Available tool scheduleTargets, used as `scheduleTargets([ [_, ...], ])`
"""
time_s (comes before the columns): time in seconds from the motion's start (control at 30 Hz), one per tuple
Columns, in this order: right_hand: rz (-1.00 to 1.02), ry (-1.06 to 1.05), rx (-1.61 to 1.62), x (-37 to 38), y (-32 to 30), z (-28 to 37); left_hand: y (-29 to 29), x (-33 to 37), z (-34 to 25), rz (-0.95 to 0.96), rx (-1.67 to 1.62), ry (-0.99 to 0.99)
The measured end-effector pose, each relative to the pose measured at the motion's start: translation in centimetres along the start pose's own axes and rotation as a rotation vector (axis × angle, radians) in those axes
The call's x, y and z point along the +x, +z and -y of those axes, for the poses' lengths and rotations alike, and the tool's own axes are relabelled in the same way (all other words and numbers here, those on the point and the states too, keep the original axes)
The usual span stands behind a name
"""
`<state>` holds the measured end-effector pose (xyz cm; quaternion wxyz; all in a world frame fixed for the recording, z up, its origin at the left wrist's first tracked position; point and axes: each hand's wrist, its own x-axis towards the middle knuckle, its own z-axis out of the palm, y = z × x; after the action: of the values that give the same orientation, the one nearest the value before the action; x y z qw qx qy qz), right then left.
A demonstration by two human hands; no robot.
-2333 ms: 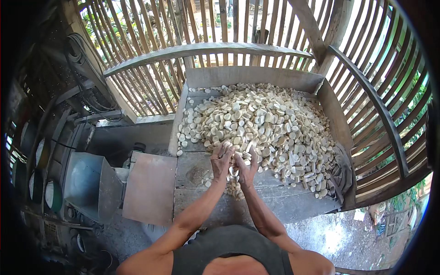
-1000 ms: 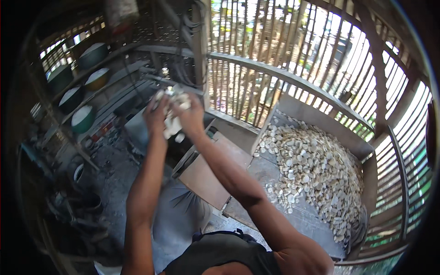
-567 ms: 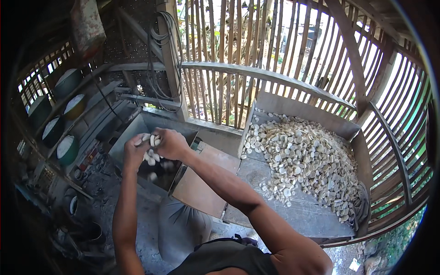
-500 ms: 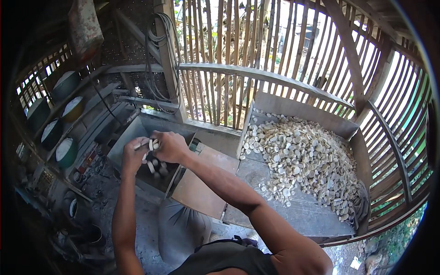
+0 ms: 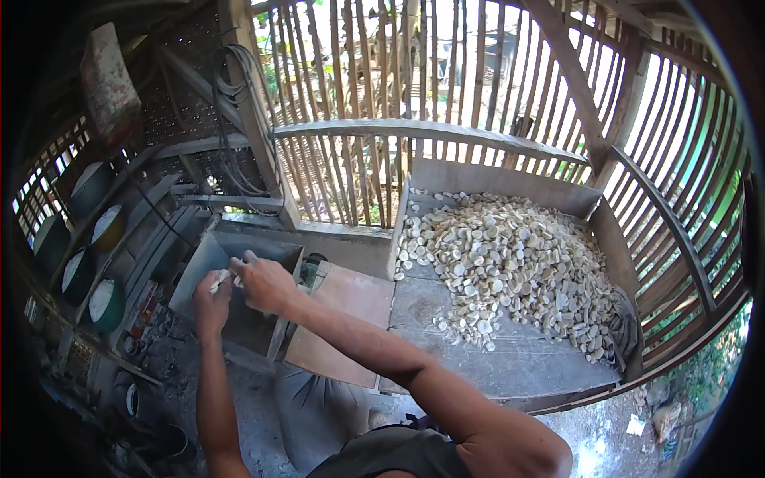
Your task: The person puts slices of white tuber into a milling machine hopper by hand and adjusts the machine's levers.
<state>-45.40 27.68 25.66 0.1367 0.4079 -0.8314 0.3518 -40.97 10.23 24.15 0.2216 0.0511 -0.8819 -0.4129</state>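
Over an open grey metal bin [image 5: 191, 263], my two hands come close together. My left hand [image 5: 212, 307] is closed around a few pale round slices [image 5: 218, 280], which show at its fingertips. My right hand [image 5: 267, 285] sits beside it, palm down with fingers curled, pinching at a pale slice between the hands; its inner fingers are partly hidden. A heap of the same pale slices [image 5: 518, 263] lies to the right on a wooden tray with raised sides [image 5: 398, 231]. The bin's inside is dark beneath my hands.
A flat tan board [image 5: 339, 319] lies between bin and tray. Below it stands a stuffed grey sack [image 5: 319, 414]. Bowls of white powder [image 5: 103, 299] line a rack at the left. A slatted wooden wall [image 5: 414, 103] runs behind, with coiled hose [image 5: 231, 95] on a post.
Several slices that were dropping from my hands into the bin are no longer in the air. My hands have drawn slightly apart and lower, and the view has shifted to the right.
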Motion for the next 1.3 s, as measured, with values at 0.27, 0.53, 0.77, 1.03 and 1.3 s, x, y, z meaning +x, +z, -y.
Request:
scheduleTargets([
  [0.27, -0.04, 0.065, -0.141, -0.1, 1.0, 0.0, 0.3, 0.4, 1.2, -0.013, 0.252, 0.11],
  [0.53, -0.093, 0.057, 0.015, -5.4, -4.2, -0.5, 0.9, 1.6, 2.2, 0.055, 0.199, -0.118],
  [0.77, -0.421, 0.274, 0.219, -21.3, -11.0, -5.7, -0.5, 1.7, 5.8, 0.114, 0.773, -0.098],
  [1.03, -0.834, 0.749, -0.265, -46.3, -21.7, -18.1, -0.1, -0.7, -1.4, -0.447, 0.476, 0.191],
  [1.3, -0.674, 1.192, -0.813, -55.0, -36.6, -29.1, 28.9, -17.8, -19.0, -0.222, -0.331, 0.371],
])
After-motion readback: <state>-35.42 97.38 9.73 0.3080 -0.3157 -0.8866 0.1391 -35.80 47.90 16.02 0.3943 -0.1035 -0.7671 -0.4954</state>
